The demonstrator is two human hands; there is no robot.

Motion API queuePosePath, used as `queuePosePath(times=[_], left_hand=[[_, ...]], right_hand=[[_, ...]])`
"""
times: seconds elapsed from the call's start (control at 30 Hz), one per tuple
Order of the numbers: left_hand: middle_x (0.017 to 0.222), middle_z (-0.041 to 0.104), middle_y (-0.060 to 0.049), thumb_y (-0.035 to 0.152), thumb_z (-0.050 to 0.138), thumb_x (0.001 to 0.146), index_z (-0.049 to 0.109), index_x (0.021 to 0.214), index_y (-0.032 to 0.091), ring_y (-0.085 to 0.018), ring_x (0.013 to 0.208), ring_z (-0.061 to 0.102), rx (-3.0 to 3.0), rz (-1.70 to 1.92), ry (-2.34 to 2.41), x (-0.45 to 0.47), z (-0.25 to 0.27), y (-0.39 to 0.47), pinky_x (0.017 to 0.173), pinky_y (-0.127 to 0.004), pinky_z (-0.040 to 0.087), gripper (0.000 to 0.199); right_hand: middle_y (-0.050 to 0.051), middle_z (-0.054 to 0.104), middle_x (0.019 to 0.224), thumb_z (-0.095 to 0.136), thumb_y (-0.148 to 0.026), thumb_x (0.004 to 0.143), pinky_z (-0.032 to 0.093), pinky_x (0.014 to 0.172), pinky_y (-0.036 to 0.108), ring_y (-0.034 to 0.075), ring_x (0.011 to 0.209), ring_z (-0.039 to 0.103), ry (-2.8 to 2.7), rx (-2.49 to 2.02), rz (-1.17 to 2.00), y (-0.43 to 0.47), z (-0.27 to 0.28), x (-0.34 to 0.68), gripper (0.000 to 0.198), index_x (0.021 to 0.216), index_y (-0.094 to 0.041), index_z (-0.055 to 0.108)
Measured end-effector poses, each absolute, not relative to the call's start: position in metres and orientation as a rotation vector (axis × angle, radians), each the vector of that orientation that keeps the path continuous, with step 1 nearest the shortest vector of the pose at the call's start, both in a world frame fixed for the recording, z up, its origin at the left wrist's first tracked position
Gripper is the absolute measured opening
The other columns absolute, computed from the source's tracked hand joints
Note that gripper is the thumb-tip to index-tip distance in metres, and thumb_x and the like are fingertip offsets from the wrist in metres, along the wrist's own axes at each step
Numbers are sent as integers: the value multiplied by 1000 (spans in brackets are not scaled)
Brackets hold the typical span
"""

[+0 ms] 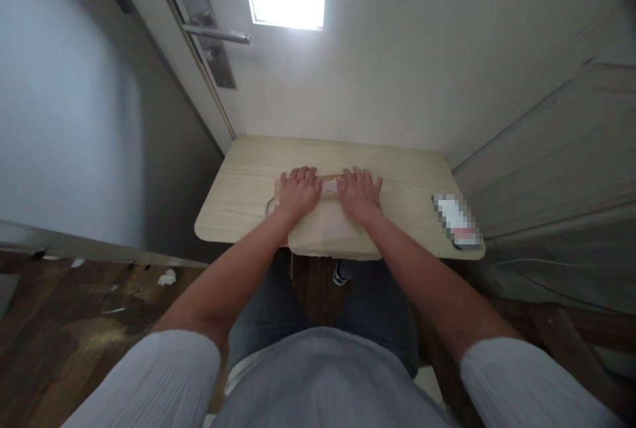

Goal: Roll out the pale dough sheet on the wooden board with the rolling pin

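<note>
On the table (412,173), both hands (301,191) (360,195) rest palm-down and outspread, touching a pale sheet (328,229).

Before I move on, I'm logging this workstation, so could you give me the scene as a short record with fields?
Left hand: palm down, resting on the far part of a pale sheet; left hand
Right hand: level with the left, also palm down on the sheet; right hand
Sheet: on the table, reaching its near edge; material unclear
Beside left hand: a thin metal loop
Table's right end: a pixelated object, unidentifiable
Beyond table: a door with a lever handle
Floor, left: a crumpled white scrap
</note>
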State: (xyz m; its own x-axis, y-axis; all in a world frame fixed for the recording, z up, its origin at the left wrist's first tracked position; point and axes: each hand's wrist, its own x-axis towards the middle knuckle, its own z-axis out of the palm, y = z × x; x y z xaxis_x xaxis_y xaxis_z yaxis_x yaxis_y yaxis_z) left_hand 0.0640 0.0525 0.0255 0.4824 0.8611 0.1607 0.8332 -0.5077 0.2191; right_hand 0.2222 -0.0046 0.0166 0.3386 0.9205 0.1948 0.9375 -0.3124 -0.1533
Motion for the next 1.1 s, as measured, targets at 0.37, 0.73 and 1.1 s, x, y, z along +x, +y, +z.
queuePosePath(times=[0.37,0.73,1.1], left_hand=[[157,46,-8,46,19,105,44,151,25,-32,146,34,2690,425,1478,45,22,-5,119,-60,23,56],[162,40,-9,48,19,105,35,157,22,-32,151,29,2639,397,1568,40,21,-39,119,-65,22,61],[157,45,-13,33,30,102,51,145,26,-35,145,37,2679,338,1668,67,34,19,114,-68,28,49]], right_hand=[[16,44,156,26,-48,105,16,118,64,33,149,27,-1676,-2352,-100,-58,11,211,60,152,-16,41],[14,46,156,25,-45,105,12,121,62,28,146,36,-1729,-2347,-6,-80,28,209,56,146,-18,51],[11,40,160,29,-51,104,21,117,65,33,147,33,-1749,-2408,170,-14,34,243,53,148,-30,50]])
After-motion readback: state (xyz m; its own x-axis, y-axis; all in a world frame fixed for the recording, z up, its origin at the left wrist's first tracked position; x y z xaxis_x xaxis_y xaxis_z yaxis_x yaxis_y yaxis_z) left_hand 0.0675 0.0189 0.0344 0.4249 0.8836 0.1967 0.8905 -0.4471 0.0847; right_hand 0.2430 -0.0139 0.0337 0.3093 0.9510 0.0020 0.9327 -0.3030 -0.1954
